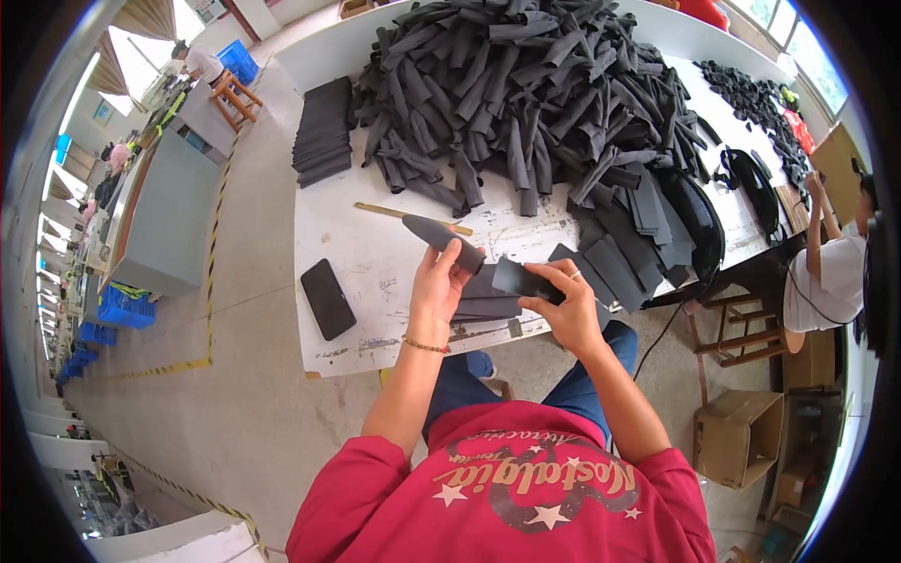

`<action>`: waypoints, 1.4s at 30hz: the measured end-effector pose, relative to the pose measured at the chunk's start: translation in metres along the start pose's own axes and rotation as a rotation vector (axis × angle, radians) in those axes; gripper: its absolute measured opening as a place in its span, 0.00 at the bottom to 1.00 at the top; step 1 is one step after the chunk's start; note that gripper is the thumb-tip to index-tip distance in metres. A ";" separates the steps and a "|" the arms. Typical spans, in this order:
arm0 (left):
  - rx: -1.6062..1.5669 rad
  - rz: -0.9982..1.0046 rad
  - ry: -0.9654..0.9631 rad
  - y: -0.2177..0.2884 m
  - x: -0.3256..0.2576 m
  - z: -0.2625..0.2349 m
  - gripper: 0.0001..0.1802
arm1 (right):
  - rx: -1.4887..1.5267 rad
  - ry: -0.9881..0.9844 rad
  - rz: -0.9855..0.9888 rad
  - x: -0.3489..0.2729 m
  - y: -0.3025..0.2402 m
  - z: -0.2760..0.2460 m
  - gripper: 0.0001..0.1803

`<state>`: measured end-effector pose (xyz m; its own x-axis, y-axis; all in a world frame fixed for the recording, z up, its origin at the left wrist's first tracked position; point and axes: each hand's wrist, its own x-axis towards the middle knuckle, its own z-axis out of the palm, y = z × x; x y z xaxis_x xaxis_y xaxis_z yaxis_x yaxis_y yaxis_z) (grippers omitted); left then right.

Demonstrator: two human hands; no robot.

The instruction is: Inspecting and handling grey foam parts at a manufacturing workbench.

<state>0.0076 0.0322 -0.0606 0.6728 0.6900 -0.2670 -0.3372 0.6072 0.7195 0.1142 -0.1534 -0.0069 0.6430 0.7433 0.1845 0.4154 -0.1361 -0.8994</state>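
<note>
Both hands are busy rn. The left grip (443,281) is closed round a dark grey, curled, fabric-looking strip (432,232), palm side up, w/ the strip's tapered end pointing up-left. The right grip (568,305) pinches a dark grey, flat, oblong piece (514,280) btwn thumb and fingers. The two pieces' near ends are just beside each other; can't tell if they touch. Both are held over the front part of a scuffed white counter (375,258), close to its near edge.

Under/btwn the hands, some dark grey flat strips (488,302) lie by that edge, partly hidden tho. Right of them, a fanned bunch of charcoal flat panels (619,267) runs out to the near edge, so it's tight on that side. A curved black padded case (699,225) sits past those.

Behind, a huge heap of dark grey curled pieces (526,94) fills most of the far half, up near the raised white back panel (324,52). A neat stack of dark grey strips (324,131) hugs the left edge.

Most free room is on the left, btwn that stack and a black rectangular phone (328,299) near the front-left corner. A thin yellowish flat stick (385,211) lies slantwise there, its right end just behind the left-hand strip.
</note>
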 end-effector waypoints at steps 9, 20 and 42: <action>-0.087 -0.123 -0.055 -0.002 -0.002 0.006 0.15 | -0.266 0.108 -0.270 0.000 0.003 0.003 0.14; -0.078 -0.188 -0.147 0.003 -0.011 0.019 0.14 | -0.545 0.208 -0.468 0.014 0.000 -0.007 0.12; -0.164 0.163 -0.267 -0.018 -0.043 0.061 0.14 | -0.252 0.156 -0.439 0.004 -0.013 0.041 0.27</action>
<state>0.0249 -0.0329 -0.0226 0.7425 0.6689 0.0357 -0.5410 0.5674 0.6207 0.0849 -0.1213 -0.0107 0.4541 0.6621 0.5962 0.7963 -0.0014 -0.6049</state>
